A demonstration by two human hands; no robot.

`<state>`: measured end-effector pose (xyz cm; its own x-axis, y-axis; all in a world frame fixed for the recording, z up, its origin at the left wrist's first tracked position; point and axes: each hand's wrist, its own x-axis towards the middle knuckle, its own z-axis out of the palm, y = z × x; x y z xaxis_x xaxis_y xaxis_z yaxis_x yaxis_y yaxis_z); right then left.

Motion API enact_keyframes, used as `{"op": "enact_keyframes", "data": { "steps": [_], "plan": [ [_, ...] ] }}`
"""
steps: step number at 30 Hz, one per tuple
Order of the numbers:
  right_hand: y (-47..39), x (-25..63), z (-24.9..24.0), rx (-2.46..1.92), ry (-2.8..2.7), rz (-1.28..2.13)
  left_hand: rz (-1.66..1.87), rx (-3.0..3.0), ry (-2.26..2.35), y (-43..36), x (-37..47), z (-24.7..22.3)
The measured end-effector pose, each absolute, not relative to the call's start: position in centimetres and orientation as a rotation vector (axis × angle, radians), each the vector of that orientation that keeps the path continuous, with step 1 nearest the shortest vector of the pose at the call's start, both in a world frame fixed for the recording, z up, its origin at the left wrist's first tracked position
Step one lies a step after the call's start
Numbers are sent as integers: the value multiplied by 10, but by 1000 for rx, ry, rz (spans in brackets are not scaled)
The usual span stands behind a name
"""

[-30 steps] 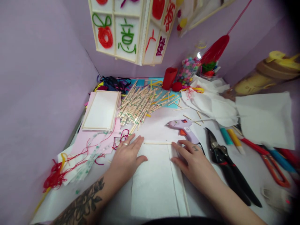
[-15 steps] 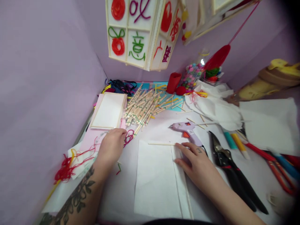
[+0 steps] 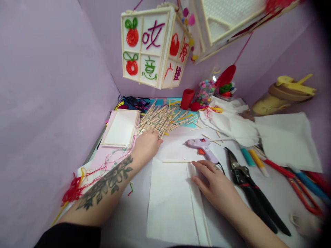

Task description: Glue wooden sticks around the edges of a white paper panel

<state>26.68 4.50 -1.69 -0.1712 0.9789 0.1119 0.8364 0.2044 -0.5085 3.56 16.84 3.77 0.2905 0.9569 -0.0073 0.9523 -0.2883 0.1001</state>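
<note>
Left hand [image 3: 147,144]: laid on the stick pile [image 3: 157,120] at 11 o'clock, grip unclear.
Right hand [image 3: 213,184]: pressed flat on the white sheet [image 3: 170,203], grip released.

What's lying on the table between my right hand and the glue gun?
In the head view, a single thin wooden stick lies along the top edge of the white sheet, between the right hand and glue gun.

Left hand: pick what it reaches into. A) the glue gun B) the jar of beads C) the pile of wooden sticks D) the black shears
C: the left hand rests at the near edge of the pile of wooden sticks, apart from the other tools.
</note>
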Motion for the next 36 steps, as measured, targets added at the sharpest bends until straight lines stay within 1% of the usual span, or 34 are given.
{"op": "enact_keyframes", "data": {
  "steps": [5,7,9,11,14,17,22,27,30,34,36],
  "plan": [
    [45,267,-13,-1674,-2040,492,-96,2383,1838,213,66,28],
    [46,269,-10,-1665,-1970,534,-45,2349,1824,216,70,35],
    [47,272,-6,-1638,-1813,623,108,2308,1715,204,71,46],
    [49,276,-2,-1549,-1552,787,229,2259,1486,176,71,59],
    [51,281,1,-1331,-1105,1058,171,2257,1255,123,70,68],
    [51,281,4,-1227,-805,1159,112,2171,1160,85,67,59],
    [48,268,8,-1255,-678,1310,256,2071,1166,70,62,34],
    [44,252,2,-1217,-758,1520,284,1999,1132,72,65,32],
    [46,253,3,-1160,-775,1477,269,1987,1142,77,65,36],
    [52,269,12,-1139,-648,1176,224,2029,1158,83,60,38],
    [55,276,14,-1182,-654,1090,215,2067,1152,87,57,38]
  ]
}}
